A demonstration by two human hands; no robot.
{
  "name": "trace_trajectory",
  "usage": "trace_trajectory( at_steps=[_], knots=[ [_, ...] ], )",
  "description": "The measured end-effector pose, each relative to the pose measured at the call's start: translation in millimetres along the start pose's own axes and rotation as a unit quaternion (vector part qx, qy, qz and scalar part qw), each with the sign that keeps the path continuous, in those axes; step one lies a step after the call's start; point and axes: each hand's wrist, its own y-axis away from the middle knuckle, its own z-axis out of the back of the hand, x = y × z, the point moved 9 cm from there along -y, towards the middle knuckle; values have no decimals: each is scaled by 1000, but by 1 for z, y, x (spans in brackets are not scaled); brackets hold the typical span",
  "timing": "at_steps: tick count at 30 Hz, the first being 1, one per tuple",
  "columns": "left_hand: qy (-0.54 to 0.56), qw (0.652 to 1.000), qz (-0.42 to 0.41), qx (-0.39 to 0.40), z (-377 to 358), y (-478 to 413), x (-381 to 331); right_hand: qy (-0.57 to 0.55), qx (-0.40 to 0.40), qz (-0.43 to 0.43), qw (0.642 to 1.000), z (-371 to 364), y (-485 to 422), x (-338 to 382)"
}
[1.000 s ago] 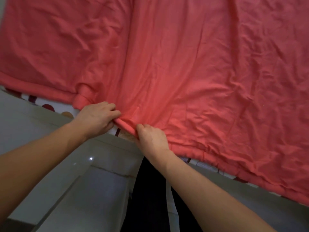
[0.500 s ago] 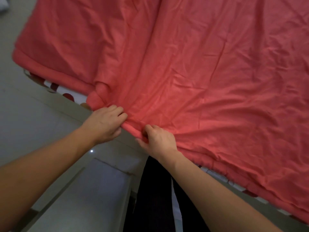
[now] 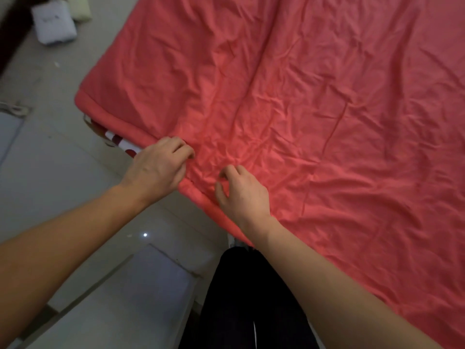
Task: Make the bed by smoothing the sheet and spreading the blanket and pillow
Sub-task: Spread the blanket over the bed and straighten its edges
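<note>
Floor: pale grey glossy tiles fill the frame from 7 to 10 o'clock; one small bright light spot reflects on them near 7 o'clock.
Blanket: coral red, spread flat over the bed, covering the frame from 11 round to 5 o'clock. It is heavily creased, with long fold lines running toward 12 o'clock. The rolled near edge runs diagonally from a corner at 9 o'clock down toward 6 o'clock.
Sheet: white with dark red dots; only a narrow strip shows under the blanket edge at 9 o'clock, just beside the left hand.
Left hand: at the blanket's near edge, slightly toward 9 o'clock of centre. Knuckles are up, fingers curled with tips down on the red cloth, thumb hidden. Cannot tell whether any cloth is pinched.
Right hand: at 4 o'clock of the left hand, near it but apart, over the blanket just inside the edge. Fingers are loosely bent, thumb standing apart, no cloth caught between them.
Forearms: bare, entering from 7 and 5 o'clock.
Trousers: dark, at 6 o'clock, against the bed's side.
Package: white, on the floor at 10 o'clock, well apart from the blanket's corner.
</note>
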Motion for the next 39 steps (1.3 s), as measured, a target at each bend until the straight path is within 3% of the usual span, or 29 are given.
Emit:
trace_trajectory(
  at_steps=[10, 20, 28, 35, 39],
  knots=[
    [-33, 998, 43, -26, 38, -16, 46, 3, -44, 35, 998, 40, -51, 36],
    [-38, 998, 47, 0, 43, 1, 163, 26, -72, 47, 996, -10, -103, 136],
    [-19, 999, -31, 32, 46, -8, 235, 91, -1, -14, 996, -60, -146, 183],
    [-37, 984, -106, 141, 9, -14, 260, 140, 67, -56, 986, -104, -164, 185],
    [-38, 987, -125, 93, 3, -19, 261, 178, 66, -69, 979, -119, -170, 182]
  ],
)
